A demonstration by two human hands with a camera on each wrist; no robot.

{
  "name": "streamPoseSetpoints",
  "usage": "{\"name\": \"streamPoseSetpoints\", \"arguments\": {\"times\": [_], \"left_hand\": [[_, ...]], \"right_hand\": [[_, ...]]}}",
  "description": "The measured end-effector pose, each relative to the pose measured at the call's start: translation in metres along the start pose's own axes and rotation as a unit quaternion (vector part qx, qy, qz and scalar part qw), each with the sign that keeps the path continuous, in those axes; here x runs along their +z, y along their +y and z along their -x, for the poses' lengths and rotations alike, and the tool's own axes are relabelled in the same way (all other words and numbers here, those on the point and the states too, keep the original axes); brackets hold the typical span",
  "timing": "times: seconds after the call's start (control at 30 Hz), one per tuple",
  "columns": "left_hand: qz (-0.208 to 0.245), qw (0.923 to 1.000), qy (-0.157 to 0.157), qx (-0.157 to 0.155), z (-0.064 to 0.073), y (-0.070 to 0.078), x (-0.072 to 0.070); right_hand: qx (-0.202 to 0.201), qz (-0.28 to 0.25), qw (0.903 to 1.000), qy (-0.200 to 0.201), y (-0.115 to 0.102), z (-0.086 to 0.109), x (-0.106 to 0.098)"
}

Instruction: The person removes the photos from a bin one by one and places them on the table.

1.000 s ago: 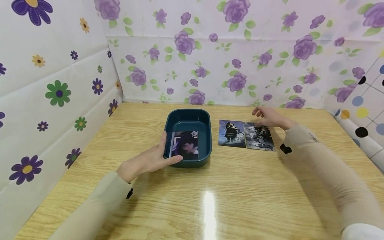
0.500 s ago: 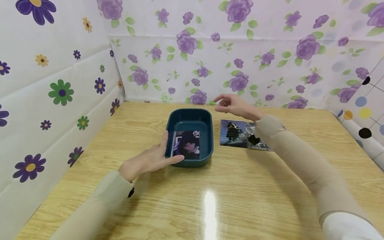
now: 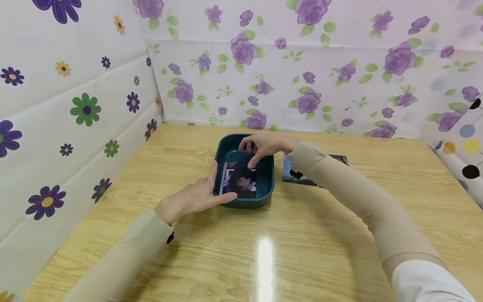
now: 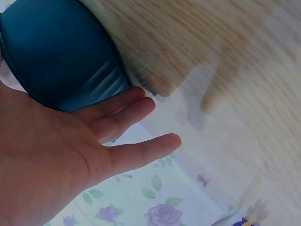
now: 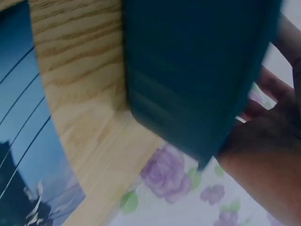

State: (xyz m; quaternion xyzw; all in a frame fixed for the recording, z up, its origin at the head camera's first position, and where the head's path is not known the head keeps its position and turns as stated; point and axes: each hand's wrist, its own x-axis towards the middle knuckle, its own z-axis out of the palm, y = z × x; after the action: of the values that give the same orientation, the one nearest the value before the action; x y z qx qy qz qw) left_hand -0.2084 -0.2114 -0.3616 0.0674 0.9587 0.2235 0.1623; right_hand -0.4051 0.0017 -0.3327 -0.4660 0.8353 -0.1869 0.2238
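Note:
A dark teal, rounded rectangular box (image 3: 245, 204) stands on the table with a glossy photo card (image 3: 239, 184) lying inside it. My left hand (image 3: 194, 198) rests against its near left corner, the thumb across the front rim. In the left wrist view the fingers (image 4: 127, 115) stretch straight beside the outer wall. Reaching in over the right rim, my right hand (image 3: 267, 144) has loosely bent fingers, and its thumb tip is at the card's upper right corner. Thumb and fingers stand apart. The right wrist view shows that hand partly behind the box wall (image 5: 188, 84).
Right of the box lie a blue-toned photo card (image 3: 289, 170) and a dark grey one (image 3: 341, 159), both largely covered by my right sleeve (image 3: 339, 184). Wood-grain table (image 3: 211, 256) surrounds them. Flower-patterned cloth walls (image 3: 279, 84) close off the back and left.
My right hand has swept left from the grey card, over the blue one, down into the box. My left hand keeps its place on the box. The view has shifted slightly.

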Motion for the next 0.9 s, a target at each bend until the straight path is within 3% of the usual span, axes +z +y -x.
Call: {"name": "streamPoseSetpoints", "arguments": {"times": [0.13, 0.33, 0.7, 0.9], "left_hand": [[-0.006, 1.0, -0.001, -0.001, 0.0, 0.0, -0.001], [-0.003, 1.0, -0.002, -0.001, 0.0, -0.001, -0.001], [0.002, 1.0, -0.006, -0.001, 0.0, -0.001, 0.0], [-0.008, 0.9999, -0.01, -0.009, 0.0, -0.001, 0.0]], "right_hand": [[0.015, 0.025, 0.9988, -0.04, -0.005, -0.015, 0.009], [0.049, 0.07, 0.995, -0.052, -0.005, -0.03, 0.024], [0.062, 0.077, 0.9949, -0.023, -0.004, -0.032, 0.032], [0.044, 0.054, 0.997, 0.035, -0.008, -0.026, 0.03]]}}
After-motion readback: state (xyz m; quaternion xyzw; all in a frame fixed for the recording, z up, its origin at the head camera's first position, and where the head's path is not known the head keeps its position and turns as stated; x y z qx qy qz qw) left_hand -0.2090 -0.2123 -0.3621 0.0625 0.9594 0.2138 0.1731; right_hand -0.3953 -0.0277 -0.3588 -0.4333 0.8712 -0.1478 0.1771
